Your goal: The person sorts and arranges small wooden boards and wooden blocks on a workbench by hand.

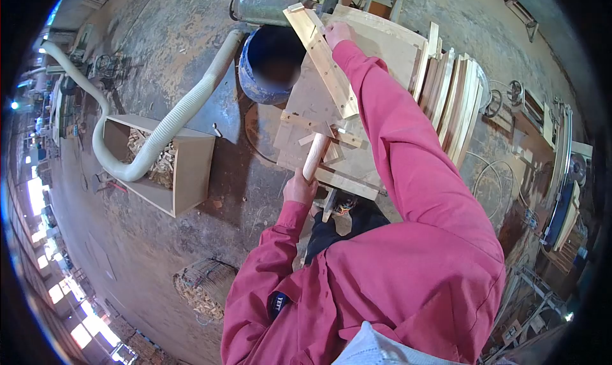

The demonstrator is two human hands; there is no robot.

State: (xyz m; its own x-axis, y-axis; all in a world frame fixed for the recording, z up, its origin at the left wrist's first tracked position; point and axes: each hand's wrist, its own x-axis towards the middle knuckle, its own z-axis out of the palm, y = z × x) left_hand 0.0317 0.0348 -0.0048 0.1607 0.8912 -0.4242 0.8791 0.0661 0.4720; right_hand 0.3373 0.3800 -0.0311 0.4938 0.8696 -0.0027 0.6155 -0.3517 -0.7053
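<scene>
My left hand (299, 189) is closed around the near end of a smooth, round wooden rod (314, 156). The rod's far end meets a few small wooden strips (349, 137) fixed across the worktable (293, 154); the exact contact there is too small to make out. With my arm stretched forward, my right hand (338, 33) is curled beside the upper part of a long, pale wooden board (325, 62). This board lies slanted over the tabletop and has dark holes or screws along it. What the right fingers grip is hidden.
A blue drum (271, 96) stands left of the table. A ribbed hose (197, 100) runs into a box (192, 174) of wood offcuts. Curved wooden strips (456, 100) are stacked on the right. A wire basket (203, 288) of scraps sits on the floor.
</scene>
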